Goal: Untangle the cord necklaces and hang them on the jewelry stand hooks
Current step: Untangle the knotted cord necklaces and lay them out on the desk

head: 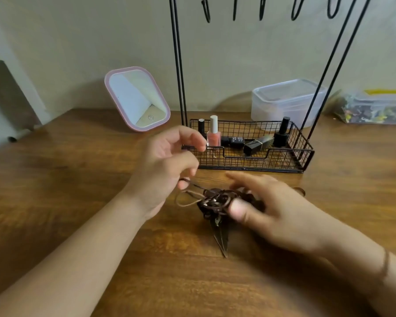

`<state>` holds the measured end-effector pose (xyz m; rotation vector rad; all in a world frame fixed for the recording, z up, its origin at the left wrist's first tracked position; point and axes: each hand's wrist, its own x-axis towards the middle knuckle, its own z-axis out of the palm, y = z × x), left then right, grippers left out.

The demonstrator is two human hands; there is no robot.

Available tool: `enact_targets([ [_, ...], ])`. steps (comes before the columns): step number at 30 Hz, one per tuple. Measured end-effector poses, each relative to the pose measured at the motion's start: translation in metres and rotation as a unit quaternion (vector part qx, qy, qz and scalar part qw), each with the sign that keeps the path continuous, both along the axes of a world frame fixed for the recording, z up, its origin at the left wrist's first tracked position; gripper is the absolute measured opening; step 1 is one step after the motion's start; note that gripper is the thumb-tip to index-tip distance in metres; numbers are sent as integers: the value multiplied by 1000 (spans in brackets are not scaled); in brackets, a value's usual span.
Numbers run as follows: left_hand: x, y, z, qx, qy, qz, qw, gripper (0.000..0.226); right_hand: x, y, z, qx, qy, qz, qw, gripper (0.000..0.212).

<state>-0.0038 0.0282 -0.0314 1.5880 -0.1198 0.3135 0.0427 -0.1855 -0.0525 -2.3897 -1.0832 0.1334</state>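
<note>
The left hand [167, 161] pinches one cord from the tangled necklaces [215, 202]; the right hand [268, 207] grips the knot. Slow, gentle pulls should free the loop without tightening it.

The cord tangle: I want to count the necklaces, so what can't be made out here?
- Head view: how many cords the cord tangle holds; motion blur and the right hand cover it.
- Left hand: its grip on the loop is blurred.
- Stand hooks: tops cut off by the frame's upper edge.
</note>
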Motion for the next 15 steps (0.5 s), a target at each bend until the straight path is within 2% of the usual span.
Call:
enact_targets([
  [1, 0, 2, 0, 77, 17, 32, 996, 13, 6, -5, 0, 65, 20, -11, 998, 60],
  [2, 0, 2, 0, 179, 28, 53, 982, 8, 11, -9, 1, 82, 24, -24, 996, 40],
  [3, 1, 2, -1, 282, 26, 60, 957, 5, 15, -9, 1, 46, -8, -29, 998, 28],
  [4, 0, 0, -3, 367, 18, 55, 928, 2, 16, -8, 1, 15, -17, -32, 999, 28],
  [6, -2, -4, -5, 468, 20, 23, 883, 4, 13, -2, 0, -14, -32, -21, 999, 35],
  [9, -3, -3, -4, 517, 74, -42, 852, 9, 8, 5, 0, -53, -52, -8, 997, 38],
  [12, -4, 1, 0, 507, 123, -100, 847, 21, 4, 7, 0, -74, -62, -1, 995, 17],
  [15, -7, 1, 5, 502, 136, -145, 842, 37, 2, 5, 3, -79, -94, -11, 992, 2],
])
